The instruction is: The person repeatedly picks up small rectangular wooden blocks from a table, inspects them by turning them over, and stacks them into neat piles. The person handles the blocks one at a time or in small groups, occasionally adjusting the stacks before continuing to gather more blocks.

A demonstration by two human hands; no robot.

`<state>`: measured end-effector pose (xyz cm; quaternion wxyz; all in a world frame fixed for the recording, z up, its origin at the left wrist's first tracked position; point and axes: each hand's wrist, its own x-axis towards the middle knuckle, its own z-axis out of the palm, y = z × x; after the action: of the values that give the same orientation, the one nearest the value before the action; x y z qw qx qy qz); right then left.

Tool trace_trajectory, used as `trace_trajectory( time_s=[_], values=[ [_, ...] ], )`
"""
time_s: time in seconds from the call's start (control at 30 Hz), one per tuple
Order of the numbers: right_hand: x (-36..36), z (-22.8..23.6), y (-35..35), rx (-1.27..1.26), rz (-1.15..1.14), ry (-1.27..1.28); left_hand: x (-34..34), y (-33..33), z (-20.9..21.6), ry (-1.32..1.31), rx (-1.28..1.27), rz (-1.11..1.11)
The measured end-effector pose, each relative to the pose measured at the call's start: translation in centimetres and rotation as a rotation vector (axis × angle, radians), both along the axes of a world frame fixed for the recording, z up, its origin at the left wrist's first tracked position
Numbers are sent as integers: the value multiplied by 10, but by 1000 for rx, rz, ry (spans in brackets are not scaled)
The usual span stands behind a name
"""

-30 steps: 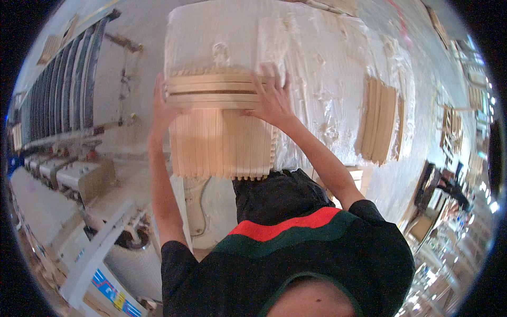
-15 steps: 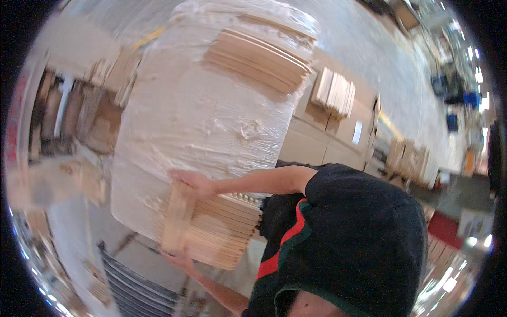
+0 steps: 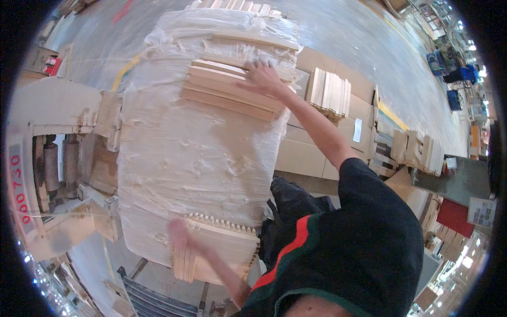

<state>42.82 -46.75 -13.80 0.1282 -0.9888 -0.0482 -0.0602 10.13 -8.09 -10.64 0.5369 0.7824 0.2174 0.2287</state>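
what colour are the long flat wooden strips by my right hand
The long, flat wooden strips are pale tan, best seen in the head view.

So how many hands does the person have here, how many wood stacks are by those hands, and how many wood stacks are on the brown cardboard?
Hands: 2 (left hand, right hand)
Wood stacks by the hands: 2 (near stack, far stack)
Wood stacks on the cardboard: 1 (pale stack)
Total: 5
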Motion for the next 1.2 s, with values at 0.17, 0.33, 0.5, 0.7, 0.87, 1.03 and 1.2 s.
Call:
trace_trajectory(
  time_s=[0.17,0.33,0.5,0.7,0.87,1.03,1.2],
  values=[
    [-9,3,18,70,196,184,212,-170,-60,292,-1074,-260],
    [2,-9,3,232,98,222,272,-223,-42,383,-1003,-280],
    [-3,-4,12,231,125,372,273,-224,-42,486,-821,-54],
    [-9,3,3,627,-97,548,266,-207,-39,456,-884,-201],
    [-24,18,5,984,21,683,264,-186,-59,423,-951,-322],
    [-54,11,48,1227,23,562,260,-178,-58,342,-1099,-542],
    [-75,54,89,1242,136,555,231,-157,-41,128,-1181,-529]
  ],
)
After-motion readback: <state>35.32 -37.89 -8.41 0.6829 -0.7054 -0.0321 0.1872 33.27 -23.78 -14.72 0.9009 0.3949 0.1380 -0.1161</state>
